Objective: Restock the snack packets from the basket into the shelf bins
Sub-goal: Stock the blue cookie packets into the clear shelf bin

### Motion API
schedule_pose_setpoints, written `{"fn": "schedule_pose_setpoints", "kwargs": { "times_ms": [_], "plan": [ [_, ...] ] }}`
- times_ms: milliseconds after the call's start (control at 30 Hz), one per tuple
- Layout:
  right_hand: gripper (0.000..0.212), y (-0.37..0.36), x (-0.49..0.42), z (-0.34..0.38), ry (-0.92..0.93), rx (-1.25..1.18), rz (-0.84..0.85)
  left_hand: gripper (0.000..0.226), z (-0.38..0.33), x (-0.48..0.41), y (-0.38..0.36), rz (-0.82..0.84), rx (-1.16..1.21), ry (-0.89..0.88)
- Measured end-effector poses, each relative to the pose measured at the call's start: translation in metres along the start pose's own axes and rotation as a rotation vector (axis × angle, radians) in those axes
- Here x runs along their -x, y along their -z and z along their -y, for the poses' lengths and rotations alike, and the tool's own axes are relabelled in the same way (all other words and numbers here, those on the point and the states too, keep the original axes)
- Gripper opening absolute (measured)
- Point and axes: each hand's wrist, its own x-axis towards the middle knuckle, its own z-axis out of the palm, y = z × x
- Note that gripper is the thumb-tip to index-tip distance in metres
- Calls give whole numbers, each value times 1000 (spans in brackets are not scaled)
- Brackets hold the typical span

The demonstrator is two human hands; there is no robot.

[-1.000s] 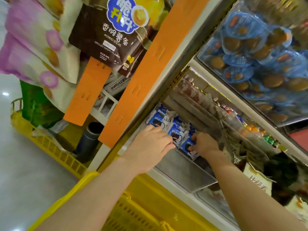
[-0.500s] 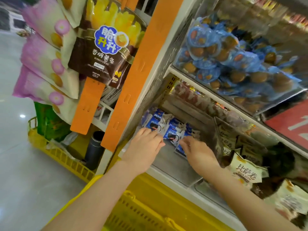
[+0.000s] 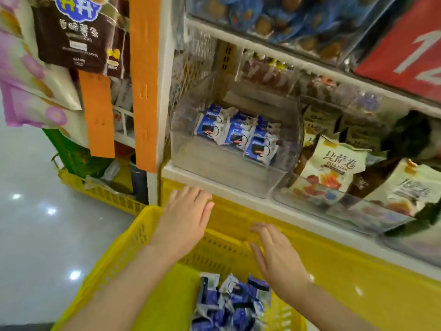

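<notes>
Packets [image 3: 236,137] in blue and white lie in three short rows at the back of a clear bin [image 3: 226,175] on the white shelf [image 3: 186,179]; the bin's front floor is bare. A heap of spare packets [image 3: 231,304] of the same kind sits in the yellow basket [image 3: 128,244] below the shelf. The left hand [image 3: 183,220] hangs over the basket's far rim, just under the shelf edge, fingers straight and together, holding nothing. The right hand [image 3: 276,256] is lower, over the basket's inside and near the heap, fingers loosely spread and also empty.

Beside the bin to the right, pale green bags [image 3: 334,163] fill the next bin. Above, blue wraps [image 3: 274,17] crowd an upper bin next to a red sign [image 3: 410,44]. Orange strips [image 3: 143,80] run down the shelf's end post, with a brown bag [image 3: 71,44] hung beside them. A second basket [image 3: 105,194] stands on the glossy grey floor [image 3: 31,235].

Half a second ago both hands were inside the bin on the packets; now they are out and down over the basket.
</notes>
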Motion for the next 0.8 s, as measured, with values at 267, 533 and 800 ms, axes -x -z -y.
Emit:
{"fn": "schedule_pose_setpoints", "kwargs": {
  "times_ms": [267, 533, 800],
  "plan": [
    [39, -137, 64, -11, -261, -114, 536, 30, 24, 113, -125, 669, 23, 276],
    [54, -198, 91, -21, -155, -19, 716, 43, 33, 196, -193, 1176, 259, 509],
    [59, -219, 91, -16, 53, -107, 908, 53, 35, 218, -213, 1475, 49, 309]
  ]
}}
